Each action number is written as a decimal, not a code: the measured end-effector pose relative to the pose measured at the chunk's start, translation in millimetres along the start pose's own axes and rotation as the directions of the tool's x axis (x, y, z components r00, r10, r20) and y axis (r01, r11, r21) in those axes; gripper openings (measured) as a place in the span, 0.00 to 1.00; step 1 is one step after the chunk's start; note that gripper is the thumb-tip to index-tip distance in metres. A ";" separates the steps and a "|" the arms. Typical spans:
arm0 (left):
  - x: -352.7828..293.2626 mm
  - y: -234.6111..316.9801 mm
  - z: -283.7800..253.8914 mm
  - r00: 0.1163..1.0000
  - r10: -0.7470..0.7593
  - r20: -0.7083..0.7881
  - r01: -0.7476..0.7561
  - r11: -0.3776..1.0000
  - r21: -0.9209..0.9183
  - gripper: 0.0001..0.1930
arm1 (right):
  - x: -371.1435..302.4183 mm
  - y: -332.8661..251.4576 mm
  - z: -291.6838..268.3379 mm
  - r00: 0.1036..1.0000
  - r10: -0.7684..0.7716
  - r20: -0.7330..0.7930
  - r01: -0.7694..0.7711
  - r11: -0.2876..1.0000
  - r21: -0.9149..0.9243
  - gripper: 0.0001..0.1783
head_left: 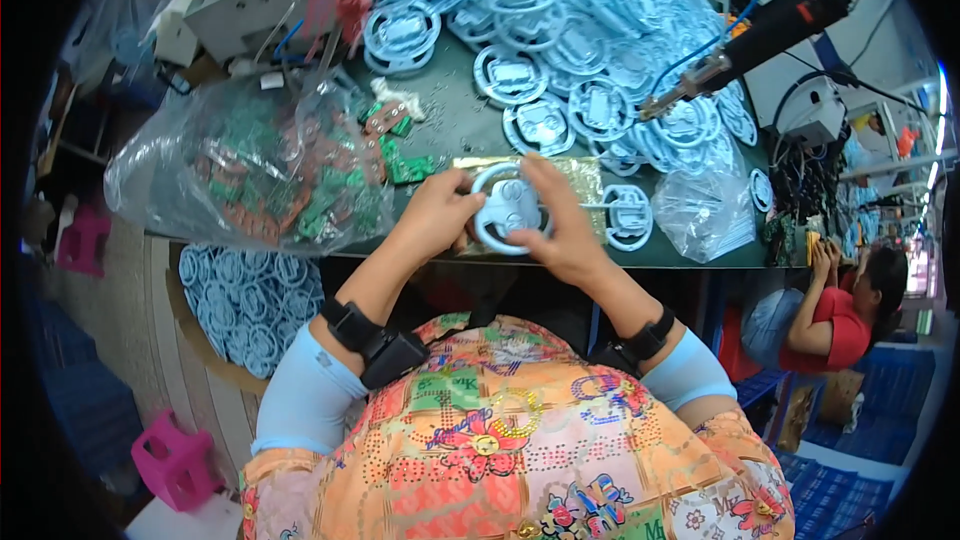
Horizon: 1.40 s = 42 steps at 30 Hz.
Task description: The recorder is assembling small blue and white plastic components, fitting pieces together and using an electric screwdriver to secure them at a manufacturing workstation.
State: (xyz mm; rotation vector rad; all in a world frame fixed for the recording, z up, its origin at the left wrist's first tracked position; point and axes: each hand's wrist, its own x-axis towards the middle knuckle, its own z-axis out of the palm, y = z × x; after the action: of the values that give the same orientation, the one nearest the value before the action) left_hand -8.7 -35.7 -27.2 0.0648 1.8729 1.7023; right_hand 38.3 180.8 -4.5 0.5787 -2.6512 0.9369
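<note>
Between my two hands, over the front edge of the bench, is a light blue toy steering wheel (508, 210) with its round-buttoned face up. My left hand (447, 212) grips the left of its rim, thumb on top. On the other side, my right hand (566, 223) curls its fingers and thumb around the right of the rim. Under the wheel lies a shiny gold mat (585, 178), partly covered by the hands. Another blue wheel piece (628, 217) rests just right of the mat. Loose green circuit boards (406, 166) lie beyond my left hand.
A large heap of blue wheel parts (600, 30) covers the back of the bench. An electric screwdriver (765, 45) hangs at the right. Left stands a clear bag of circuit boards (285, 165); below it, a box of wheels (250, 310). A person in red (835, 325) sits at the right.
</note>
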 end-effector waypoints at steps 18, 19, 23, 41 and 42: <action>-26.0 5.2 4.6 0.567 0.803 0.184 -0.594 0.245 0.766 0.17 | 139.5 -9.7 -163.1 0.880 0.051 -0.472 0.218 0.840 0.497 0.16; -21.9 9.7 9.8 0.551 0.827 0.115 -0.598 0.294 0.746 0.17 | 141.7 -24.7 -159.7 0.870 0.048 -0.491 0.271 0.786 0.556 0.16; -9.6 31.5 25.4 0.575 0.817 -0.049 -0.601 0.462 0.652 0.14 | 142.1 -44.3 -143.1 0.900 0.091 -0.426 0.297 0.588 0.752 0.15; -3.6 9.8 5.4 0.824 0.542 0.165 -0.428 0.404 0.808 0.45 | 131.0 -42.1 -173.0 0.870 0.143 -0.471 0.246 0.703 0.667 0.17; -1.7 10.2 6.4 0.824 0.540 0.172 -0.432 0.403 0.807 0.45 | 130.6 -43.0 -167.1 0.884 0.108 -0.454 0.227 0.751 0.620 0.17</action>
State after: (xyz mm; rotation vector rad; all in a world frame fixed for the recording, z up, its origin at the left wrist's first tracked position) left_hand -8.0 -28.9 -17.1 1.0201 2.7956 0.9303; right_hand -37.9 221.7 193.8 0.4855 -1.8111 1.7616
